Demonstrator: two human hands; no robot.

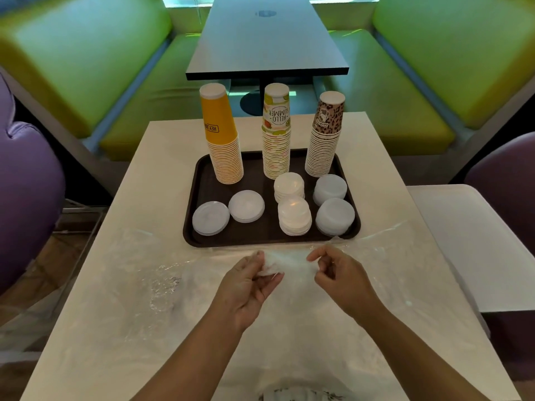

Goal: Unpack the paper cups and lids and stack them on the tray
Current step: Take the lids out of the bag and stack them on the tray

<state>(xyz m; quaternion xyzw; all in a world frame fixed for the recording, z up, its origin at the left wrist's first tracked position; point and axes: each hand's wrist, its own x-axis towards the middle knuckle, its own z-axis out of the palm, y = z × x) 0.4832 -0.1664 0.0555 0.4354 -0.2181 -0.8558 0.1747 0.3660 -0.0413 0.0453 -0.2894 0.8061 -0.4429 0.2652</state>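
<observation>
Dark brown rectangular plastic tray (199,183) taken as landmark; seated on a white square table (162,157).

On the tray, far row:
- Left: tall inverted stack of yellow paper cups (223,134), top cup printed in black.
- Centre: inverted stack of white fruit-patterned paper cups (276,131), lettered "HELLO SUMMER".
- Right: inverted stack of brown leopard-print paper cups (325,134).

On the tray, near row:
- Left: two low piles of flat translucent white plastic lids (210,217) and (246,206), just beside each other.
- Centre: two piles of domed white plastic lids (289,187) and (294,215), one behind the other, touching or nearly so.
- Right: two piles of translucent domed lids (330,189) and (335,216), arranged likewise.

Nearer than the tray: clear crumpled plastic wrapping (150,285) spread across the table, its far edge lapping the tray's near rim.

Just nearer than the tray's near rim:
- Left hand (246,290): palm turned up, fingers curled round a bunched white wad of the wrapping.
- Right hand (338,273): thumb and fingertips pinched on the same film, held taut between both hands.

At the bottom edge, well nearer than the tray: a partly visible bundle with dark print (301,396); contents not determinable.

Beyond the tray: dark rectangular table (266,47) flanked by green upholstered benches (86,68). Left of the tray: purple padded seat (29,198).
</observation>
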